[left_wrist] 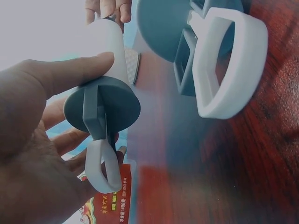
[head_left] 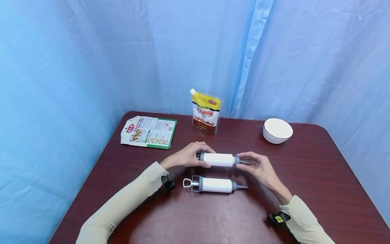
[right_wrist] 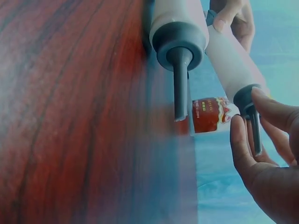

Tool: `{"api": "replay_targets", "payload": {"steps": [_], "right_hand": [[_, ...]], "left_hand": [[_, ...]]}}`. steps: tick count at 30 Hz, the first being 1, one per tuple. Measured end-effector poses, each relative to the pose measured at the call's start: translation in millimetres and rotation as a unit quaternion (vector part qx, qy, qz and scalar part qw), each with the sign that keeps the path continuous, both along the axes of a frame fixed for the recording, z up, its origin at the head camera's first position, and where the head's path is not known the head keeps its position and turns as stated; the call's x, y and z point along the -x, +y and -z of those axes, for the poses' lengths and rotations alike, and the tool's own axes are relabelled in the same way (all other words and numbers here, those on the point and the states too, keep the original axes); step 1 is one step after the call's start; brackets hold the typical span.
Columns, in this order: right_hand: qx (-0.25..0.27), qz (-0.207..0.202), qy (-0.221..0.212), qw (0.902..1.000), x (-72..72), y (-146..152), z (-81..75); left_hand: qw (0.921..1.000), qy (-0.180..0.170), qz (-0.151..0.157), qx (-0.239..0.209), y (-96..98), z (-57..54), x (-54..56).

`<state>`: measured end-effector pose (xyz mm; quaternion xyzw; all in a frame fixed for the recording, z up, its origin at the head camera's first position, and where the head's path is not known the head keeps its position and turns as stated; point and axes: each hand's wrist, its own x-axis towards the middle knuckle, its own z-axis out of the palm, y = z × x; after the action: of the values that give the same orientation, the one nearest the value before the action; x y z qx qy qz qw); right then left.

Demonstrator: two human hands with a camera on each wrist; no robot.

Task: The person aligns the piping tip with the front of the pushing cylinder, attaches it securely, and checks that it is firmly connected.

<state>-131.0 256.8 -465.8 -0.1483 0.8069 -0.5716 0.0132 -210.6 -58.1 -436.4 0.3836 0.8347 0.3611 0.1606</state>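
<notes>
Two white piping syringes with grey end caps are in view. In the head view my left hand (head_left: 190,156) grips the plunger end of the farther piping syringe (head_left: 217,159), thumb along the barrel. My right hand (head_left: 260,168) pinches its grey nozzle collar (right_wrist: 244,95) between thumb and fingers, with the slim nozzle (right_wrist: 255,133) jutting out between them in the right wrist view. A white plunger ring (left_wrist: 103,182) hangs below the grey flange under my left palm. Nearer my body, a second piping syringe (head_left: 217,185) lies parallel, its nozzle pointing right.
A yellow, white and brown spouted pouch (head_left: 206,113) stands upright at the back of the dark red wooden table (head_left: 195,220). Left of it lies a flat white and green packet (head_left: 149,132). A white bowl (head_left: 277,130) sits at the back right, before blue curtains (head_left: 195,51).
</notes>
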Motion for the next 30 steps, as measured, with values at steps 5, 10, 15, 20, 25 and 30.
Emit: {"api": "replay_targets", "payload": {"steps": [5,10,15,20,25,30], "right_hand": [[0.018,-0.024,0.008,0.9995,0.4,-0.2,0.4],[-0.006,-0.004,0.014,0.9999,1.7,-1.1,0.4],[-0.032,0.013,0.022,0.9992,2.7,-1.9,2.4],[-0.031,0.021,0.003,0.9993,3.3,-1.7,3.4],[-0.018,0.029,-0.013,0.9993,5.1,-2.8,3.0],[-0.002,0.024,-0.005,0.9997,6.2,-4.8,2.6]], "left_hand": [[1.0,-0.001,0.003,-0.003,-1.1,1.5,-0.9],[0.9999,-0.001,0.003,-0.015,-1.1,3.1,-0.9],[0.9997,0.005,-0.002,-0.025,0.0,4.6,-0.7],[0.9996,0.009,-0.006,-0.027,2.2,5.2,-1.5],[0.9995,0.004,-0.011,-0.031,4.0,4.0,-2.4],[0.9996,0.002,-0.014,-0.024,5.0,5.1,-3.1]]}}
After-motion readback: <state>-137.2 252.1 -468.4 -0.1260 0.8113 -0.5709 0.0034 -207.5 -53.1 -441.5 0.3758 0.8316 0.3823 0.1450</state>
